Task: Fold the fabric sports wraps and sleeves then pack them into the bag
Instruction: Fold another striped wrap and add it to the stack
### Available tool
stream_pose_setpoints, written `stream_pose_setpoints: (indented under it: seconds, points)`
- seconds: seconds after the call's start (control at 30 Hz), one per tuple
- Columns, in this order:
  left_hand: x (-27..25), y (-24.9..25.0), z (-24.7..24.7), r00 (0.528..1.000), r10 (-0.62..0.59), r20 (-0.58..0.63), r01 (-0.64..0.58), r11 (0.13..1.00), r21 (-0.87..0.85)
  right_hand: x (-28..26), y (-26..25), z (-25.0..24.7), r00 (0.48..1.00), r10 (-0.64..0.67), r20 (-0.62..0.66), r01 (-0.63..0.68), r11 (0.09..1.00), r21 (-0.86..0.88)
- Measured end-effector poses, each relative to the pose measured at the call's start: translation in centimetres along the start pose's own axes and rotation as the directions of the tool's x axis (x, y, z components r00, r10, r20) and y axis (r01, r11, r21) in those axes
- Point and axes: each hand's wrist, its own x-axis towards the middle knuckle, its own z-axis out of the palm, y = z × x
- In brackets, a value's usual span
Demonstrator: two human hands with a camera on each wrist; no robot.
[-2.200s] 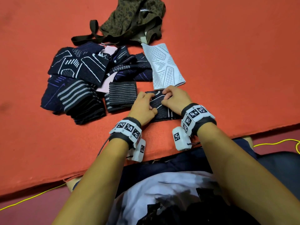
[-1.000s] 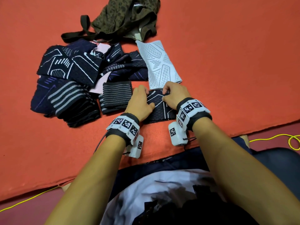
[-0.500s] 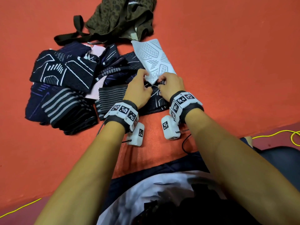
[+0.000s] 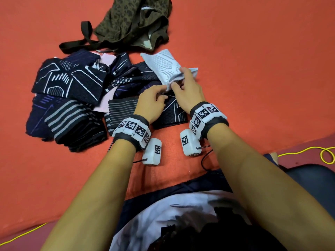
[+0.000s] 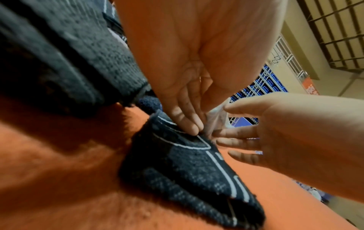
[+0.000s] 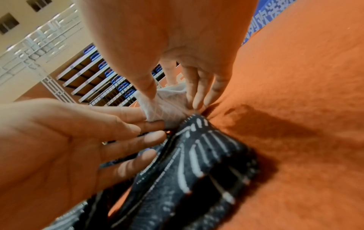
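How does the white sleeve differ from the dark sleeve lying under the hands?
The white sleeve is pale with a grey mesh pattern; the dark sleeve is black with white lines. The white one is pinched and lifted by the right hand; the dark one lies folded flat on the orange mat. Both are knitted fabric.

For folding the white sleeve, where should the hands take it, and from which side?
Probably at the white sleeve's near short edge, from the person's side: that end is lifted, pinched by the right hand. The left hand could take its other near corner.
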Motion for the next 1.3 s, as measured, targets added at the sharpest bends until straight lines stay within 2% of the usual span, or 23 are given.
stream_pose_setpoints:
  seconds: [0.13, 0.23, 0.3, 0.43, 0.5, 0.6, 0.73, 0.83, 0.9, 1.0, 1.03, 1.07, 1.1, 1.13, 1.17, 1.23, 1.27, 1.3]
  points:
    - [-1.1, 0.3, -0.3, 0.999, 0.026, -0.04, -0.029, 0.995, -0.094, -0.1, -0.6, -0.6, 0.998, 0.024, -0.062, -0.023, 0.999, 0.029]
    - [-2.5, -0.3, -1.4, 0.997, -0.049, -0.065, 0.035, 0.981, -0.191, -0.6, 0.1, -1.4, 0.987, 0.098, -0.129, -0.097, 0.995, 0.014]
    - [-3.6, -0.6, -2.0, 0.992, -0.11, -0.069, 0.094, 0.973, -0.212, -1.3, 0.4, -1.6, 0.986, 0.119, -0.116, -0.124, 0.992, -0.034]
    - [-5.1, -1.0, -2.3, 0.985, -0.107, -0.134, 0.08, 0.978, -0.194, -2.5, 0.3, -0.3, 1.0, 0.015, 0.025, -0.013, 0.994, -0.11]
    - [-5.4, -1.3, -2.6, 0.982, -0.08, -0.171, 0.067, 0.995, -0.08, -3.0, 0.4, 0.0, 0.995, -0.044, 0.09, 0.059, 0.984, -0.167]
    - [-5.7, -1.9, -3.4, 0.981, -0.01, -0.192, 0.033, 0.993, 0.116, -3.5, 0.4, 0.0, 0.977, -0.063, 0.205, 0.108, 0.971, -0.214]
    - [-6.3, -2.4, -3.5, 0.984, -0.003, -0.18, 0.028, 0.99, 0.137, -4.9, -0.5, 0.5, 0.931, -0.078, 0.356, 0.153, 0.971, -0.186]
    - [-6.9, -2.7, -3.5, 0.978, 0.023, -0.208, 0.002, 0.993, 0.121, -6.4, -1.6, 1.0, 0.849, -0.009, 0.528, 0.136, 0.97, -0.201]
    - [-7.4, -2.6, -3.9, 0.974, 0.038, -0.222, -0.015, 0.994, 0.108, -7.2, -2.2, 1.2, 0.753, 0.041, 0.657, 0.132, 0.968, -0.212]
    - [-8.1, -2.6, -4.7, 0.98, 0.049, -0.193, -0.033, 0.996, 0.082, -8.1, -3.0, 1.7, 0.565, 0.098, 0.819, 0.106, 0.976, -0.191]
    - [-8.3, -2.7, -5.1, 0.986, 0.04, -0.163, -0.025, 0.995, 0.094, -8.4, -3.2, 1.8, 0.527, 0.098, 0.844, 0.085, 0.982, -0.168]
    - [-8.6, -2.8, -5.5, 0.991, 0.027, -0.129, -0.012, 0.994, 0.113, -8.5, -3.4, 2.0, 0.512, 0.095, 0.854, 0.047, 0.989, -0.138]
    - [-9.0, -3.0, -5.8, 0.996, 0.013, -0.094, -0.001, 0.992, 0.128, -8.6, -3.4, 2.2, 0.525, 0.085, 0.847, 0.002, 0.995, -0.101]
    - [-9.3, -3.1, -6.2, 0.998, -0.001, -0.059, 0.009, 0.99, 0.143, -8.5, -3.5, 2.4, 0.571, 0.062, 0.818, -0.035, 0.998, -0.051]
    - [-9.6, -3.3, -6.5, 0.999, -0.014, -0.031, 0.018, 0.987, 0.16, -8.2, -3.5, 2.7, 0.647, 0.025, 0.762, -0.024, 1.0, -0.013]
    - [-10.2, -3.7, -7.1, 0.998, -0.061, -0.01, 0.062, 0.978, 0.201, -7.3, -3.1, 3.1, 0.82, -0.055, 0.57, 0.131, 0.987, -0.093]
    - [-10.4, -3.9, -7.4, 0.995, -0.094, -0.013, 0.094, 0.971, 0.218, -6.8, -2.8, 3.1, 0.879, -0.072, 0.471, 0.175, 0.968, -0.18]
    - [-10.6, -4.1, -7.7, 0.992, -0.125, -0.018, 0.126, 0.964, 0.232, -6.6, -2.4, 3.2, 0.91, -0.065, 0.411, 0.175, 0.956, -0.237]
